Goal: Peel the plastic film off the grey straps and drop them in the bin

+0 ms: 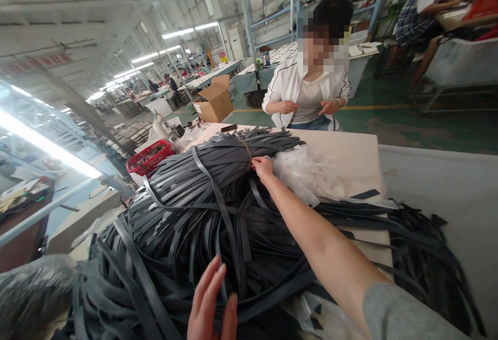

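Observation:
Long dark grey strips [182, 174] lie in a large heap across the pale table [350, 148]. Near their far end a thin brown tie [246, 149] runs round a thick bundle of them. My right hand [263, 169] reaches out to this tie and pinches it between thumb and fingers. Low in the view, my left hand [212, 301] is raised over the near strips, its fingers apart and nothing held in it. Crumpled clear plastic [307, 169] rests just right of the bundle.
Across the table sits a person in a white jacket [286, 83]. A red basket [150, 157] stands at the table's left, with a cardboard box [215, 102] beyond. More strips hang off the right edge. A filled plastic bag [35, 296] lies at lower left.

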A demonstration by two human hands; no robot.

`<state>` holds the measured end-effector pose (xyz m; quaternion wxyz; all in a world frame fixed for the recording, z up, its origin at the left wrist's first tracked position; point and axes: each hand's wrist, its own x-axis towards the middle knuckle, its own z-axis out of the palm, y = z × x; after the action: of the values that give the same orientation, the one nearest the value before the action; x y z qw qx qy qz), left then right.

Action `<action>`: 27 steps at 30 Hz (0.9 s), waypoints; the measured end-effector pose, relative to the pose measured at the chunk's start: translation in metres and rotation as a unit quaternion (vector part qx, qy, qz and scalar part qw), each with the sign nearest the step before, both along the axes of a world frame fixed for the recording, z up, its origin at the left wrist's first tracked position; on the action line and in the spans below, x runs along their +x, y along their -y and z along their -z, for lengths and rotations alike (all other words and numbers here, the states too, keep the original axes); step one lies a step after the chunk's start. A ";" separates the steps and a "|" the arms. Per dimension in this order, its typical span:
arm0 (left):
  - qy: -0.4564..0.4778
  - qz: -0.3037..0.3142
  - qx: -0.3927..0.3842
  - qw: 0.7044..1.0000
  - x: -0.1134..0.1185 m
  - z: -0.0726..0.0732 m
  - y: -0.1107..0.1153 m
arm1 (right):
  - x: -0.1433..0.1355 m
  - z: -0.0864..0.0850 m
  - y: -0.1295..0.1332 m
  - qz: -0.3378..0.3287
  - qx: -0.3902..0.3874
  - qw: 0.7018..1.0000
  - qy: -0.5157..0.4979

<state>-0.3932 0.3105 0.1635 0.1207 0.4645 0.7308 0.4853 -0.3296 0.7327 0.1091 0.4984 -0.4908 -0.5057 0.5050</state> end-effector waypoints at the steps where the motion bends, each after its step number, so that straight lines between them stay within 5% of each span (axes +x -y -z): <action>1: -0.055 0.039 0.047 0.997 -0.008 -0.013 -0.030 | 0.000 0.000 -0.002 -0.009 -0.008 1.000 -0.016; 6: -0.244 0.138 0.144 0.949 -0.040 -0.059 -0.183 | 0.005 0.005 -0.006 -0.064 -0.033 0.993 -0.098; 9: -0.322 0.149 0.073 0.932 -0.049 -0.060 -0.258 | 0.007 0.009 -0.006 -0.093 -0.037 0.985 -0.142; 12: -0.391 0.163 -0.028 0.906 -0.047 -0.053 -0.310 | 0.009 0.013 -0.004 -0.115 -0.040 0.977 -0.173; 18: -0.426 0.165 -0.083 0.886 -0.031 -0.050 -0.361 | 0.014 0.019 -0.001 -0.148 -0.040 0.965 -0.215; 27: -0.437 0.192 -0.071 0.876 -0.029 -0.043 -0.370 | 0.014 0.023 0.004 -0.156 -0.027 0.952 -0.261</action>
<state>-0.4219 0.6801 0.2068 -0.0877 0.7507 0.6382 0.1465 -0.3158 0.7290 0.0865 0.5144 -0.2697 -0.4145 0.7006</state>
